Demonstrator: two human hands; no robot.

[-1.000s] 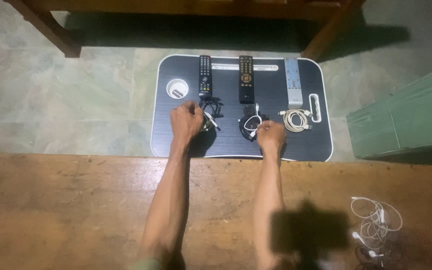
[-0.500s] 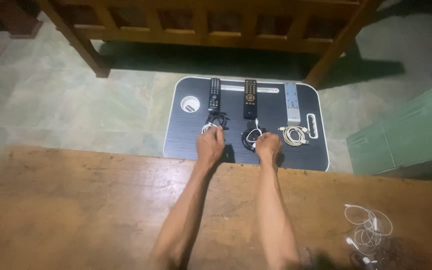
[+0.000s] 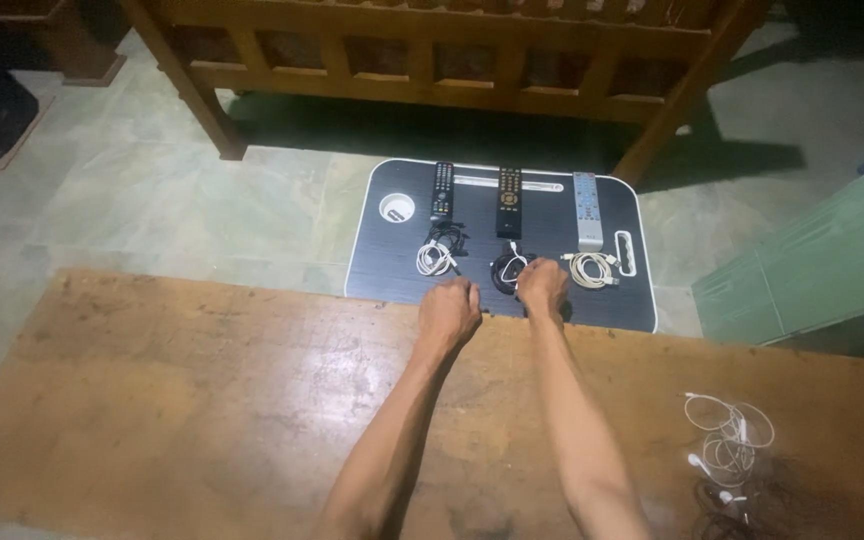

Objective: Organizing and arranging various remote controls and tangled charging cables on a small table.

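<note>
Right hand [image 3: 543,285] grip pinching black cable coil [image 3: 505,270]; left hand [image 3: 449,312] curled, grip empty, over black tray [image 3: 392,270] edge.

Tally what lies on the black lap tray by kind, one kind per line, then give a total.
Remote controls: 3, two black and one silver-grey.
Coiled cables: 4, one black above one white, one black by the right hand, one white.
Total: 7.
</note>
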